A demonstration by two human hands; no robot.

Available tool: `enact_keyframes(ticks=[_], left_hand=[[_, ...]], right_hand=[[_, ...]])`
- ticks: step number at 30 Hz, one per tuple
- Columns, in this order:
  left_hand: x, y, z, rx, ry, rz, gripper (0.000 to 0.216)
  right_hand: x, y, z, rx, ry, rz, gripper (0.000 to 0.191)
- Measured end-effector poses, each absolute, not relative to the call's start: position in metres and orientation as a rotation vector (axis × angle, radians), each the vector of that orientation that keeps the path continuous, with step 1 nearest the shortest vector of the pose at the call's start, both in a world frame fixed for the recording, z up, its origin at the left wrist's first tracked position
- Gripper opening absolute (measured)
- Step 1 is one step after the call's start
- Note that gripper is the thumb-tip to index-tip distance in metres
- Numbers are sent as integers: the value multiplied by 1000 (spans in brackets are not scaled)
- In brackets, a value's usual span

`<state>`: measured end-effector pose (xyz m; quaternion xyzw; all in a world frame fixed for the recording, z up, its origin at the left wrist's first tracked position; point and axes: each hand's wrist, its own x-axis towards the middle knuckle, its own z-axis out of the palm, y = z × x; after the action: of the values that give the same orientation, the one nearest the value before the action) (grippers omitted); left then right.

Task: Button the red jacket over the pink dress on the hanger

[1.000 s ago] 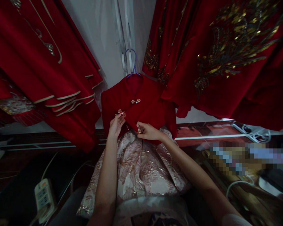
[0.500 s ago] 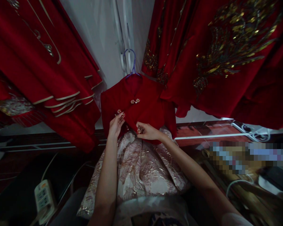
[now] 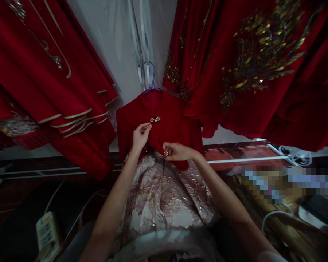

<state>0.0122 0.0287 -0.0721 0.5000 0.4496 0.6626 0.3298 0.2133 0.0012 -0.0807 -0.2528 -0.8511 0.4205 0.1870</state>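
A red jacket [image 3: 175, 127] hangs in front of me on a purple hanger [image 3: 153, 74]. Two flower-shaped beaded clasps [image 3: 155, 119] sit side by side on its upper front. Just below them, my left hand [image 3: 141, 137] pinches the cloth at the front opening. My right hand [image 3: 178, 151] is closed on the lower corner of the front flap, beside a beaded flower button [image 3: 166, 153]. The flap is pulled a little to the right. Beneath the jacket, a pale pink skirt with shiny metallic pattern [image 3: 164, 196] spreads over my lap.
Red garments with cream piping [image 3: 79, 91] hang at left. Red garments with gold sequin work [image 3: 251, 72] hang at right. A white power strip [image 3: 47, 233] lies at lower left. A white rack bar [image 3: 246, 159] runs low behind the skirt.
My left hand has moved up and right, from the left-side clasp to the front opening under the upper clasps. My right hand has shifted slightly right, still pinching the flap.
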Motion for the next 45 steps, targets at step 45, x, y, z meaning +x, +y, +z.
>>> enact_keyframes(ticks=[45], left_hand=[[-3,49,-43,2062,1854,1828,69]], right_hand=[[190,19,-48,-1197,-1855,750,29]])
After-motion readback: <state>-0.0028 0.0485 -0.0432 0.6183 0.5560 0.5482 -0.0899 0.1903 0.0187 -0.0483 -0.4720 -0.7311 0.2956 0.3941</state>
